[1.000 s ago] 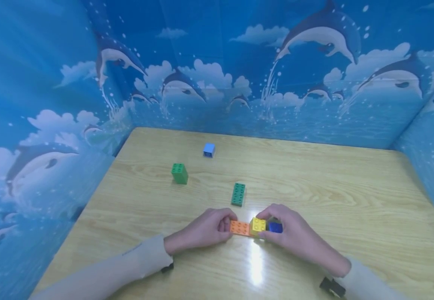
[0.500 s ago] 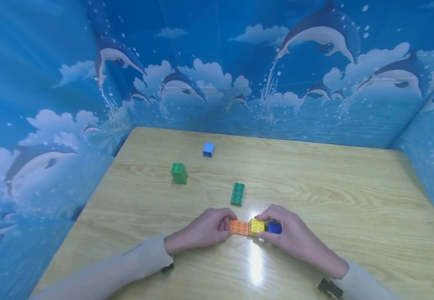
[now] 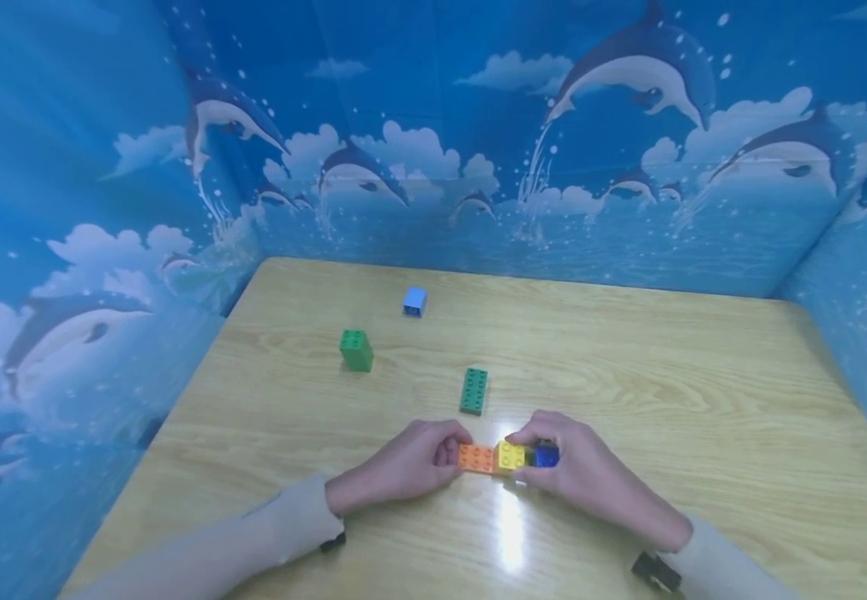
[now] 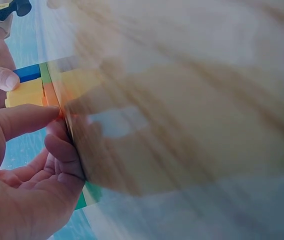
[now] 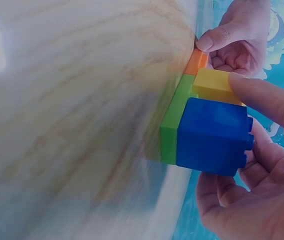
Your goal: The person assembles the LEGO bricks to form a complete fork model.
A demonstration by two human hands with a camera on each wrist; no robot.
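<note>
A row of toy building bricks lies on the table between both hands. My left hand (image 3: pixel 407 462) pinches the left end of the flat orange brick (image 3: pixel 476 458) between thumb and fingers. My right hand (image 3: pixel 583 467) grips the yellow brick (image 3: pixel 511 456), thumb on the near side and fingers on the far side. In the right wrist view, a light green brick (image 5: pixel 170 122) lies end to end with the orange one. On top of it stands the dark blue brick (image 5: pixel 212 137), beside the yellow brick, its studs facing up from the table.
A flat dark green brick (image 3: pixel 474 392) lies just beyond the hands. Farther left stands a tall green brick stack (image 3: pixel 356 351), and a light blue brick (image 3: pixel 414 302) lies near the back of the wooden table (image 3: pixel 628 358). Dolphin-printed sheets (image 3: pixel 433 125) enclose the table.
My right hand and the yellow brick have shifted very slightly left. My left hand keeps its pinch on the orange brick, and the head view has moved a little.
</note>
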